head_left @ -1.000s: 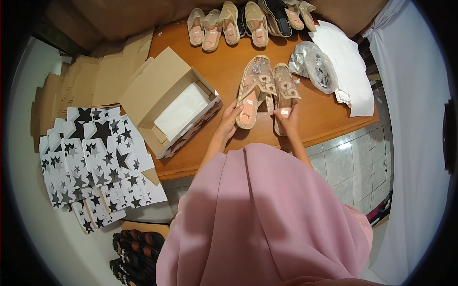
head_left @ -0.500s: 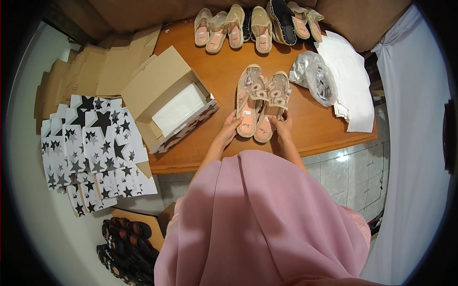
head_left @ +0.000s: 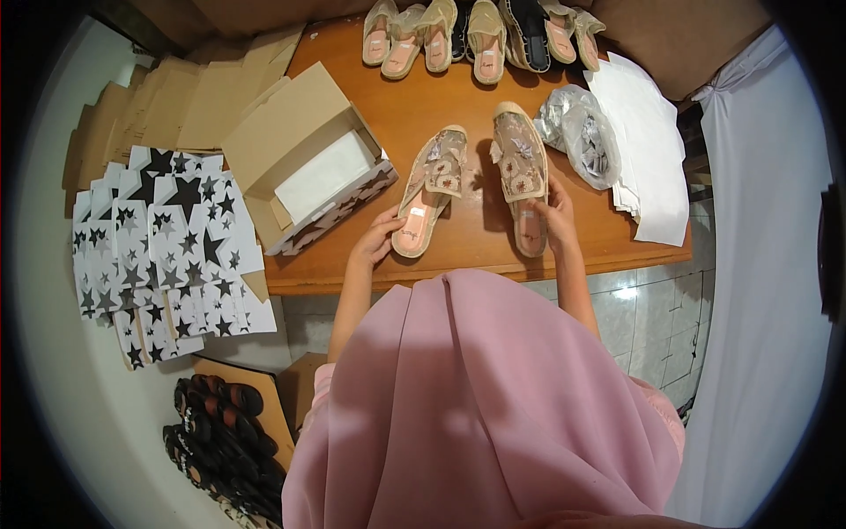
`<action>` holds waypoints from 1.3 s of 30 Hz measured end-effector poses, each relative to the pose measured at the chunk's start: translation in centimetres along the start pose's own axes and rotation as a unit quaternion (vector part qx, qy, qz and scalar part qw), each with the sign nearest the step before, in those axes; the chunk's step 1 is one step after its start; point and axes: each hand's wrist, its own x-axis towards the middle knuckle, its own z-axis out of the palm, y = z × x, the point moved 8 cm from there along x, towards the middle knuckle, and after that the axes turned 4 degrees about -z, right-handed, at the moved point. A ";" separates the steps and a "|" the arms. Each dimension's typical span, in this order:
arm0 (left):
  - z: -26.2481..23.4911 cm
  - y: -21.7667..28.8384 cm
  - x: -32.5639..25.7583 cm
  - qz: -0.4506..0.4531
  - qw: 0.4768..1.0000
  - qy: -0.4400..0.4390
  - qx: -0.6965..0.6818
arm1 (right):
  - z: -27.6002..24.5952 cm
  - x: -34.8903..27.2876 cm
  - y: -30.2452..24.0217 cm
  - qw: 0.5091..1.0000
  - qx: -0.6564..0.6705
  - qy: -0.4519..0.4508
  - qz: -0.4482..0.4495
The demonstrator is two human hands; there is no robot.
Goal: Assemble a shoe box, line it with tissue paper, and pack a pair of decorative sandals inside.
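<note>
My left hand (head_left: 379, 238) grips the heel end of a beige mule (head_left: 433, 189), thumb on its pink insole and fingers under the sole. The matching right mule (head_left: 522, 167) is in my right hand (head_left: 557, 216), held by the heel with its toe raised off the table. Both mules have sheer uppers with embroidered flowers, and their toes point away from me. An open shoe box (head_left: 308, 167) with white paper inside stands left of the left mule. A clear plastic bag of small silvery packets (head_left: 582, 137) lies beyond the right mule.
Along the back of the wooden table (head_left: 397, 280) is a row of beige and black mules (head_left: 487, 44). White paper sheets (head_left: 652, 159) are stacked at right. Star-printed box blanks (head_left: 172, 238) and brown cardboard (head_left: 189, 106) fill the left. Dark sandals (head_left: 225, 432) sit lower left.
The two mules, side by side before, are now apart. My left hand has moved its mule left; my right hand has shifted the other right and lifted its toe.
</note>
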 end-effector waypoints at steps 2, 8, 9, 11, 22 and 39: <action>-0.6 -0.2 -0.7 -0.015 1.000 -0.003 0.013 | 0.5 0.5 -1.3 0.999 -0.022 -0.025 -0.029; -1.1 -0.2 -1.8 -0.033 0.999 -0.029 0.013 | 3.2 2.9 -3.4 0.974 -0.109 -0.118 -0.157; -1.0 -0.2 -2.0 -0.037 0.998 -0.038 0.019 | 3.9 3.2 -3.9 0.974 -0.108 -0.121 -0.157; -1.2 0.0 -2.4 -0.040 0.998 -0.037 0.024 | 6.2 2.5 -7.2 0.906 -0.237 -0.147 -0.319; -3.5 1.3 -2.5 0.001 0.990 0.142 0.011 | 14.0 0.0 -8.5 0.671 -0.345 -0.270 -0.598; -0.6 1.9 -2.9 -0.100 0.992 0.035 0.071 | 16.9 -2.2 -0.6 0.556 -0.375 -0.437 -0.599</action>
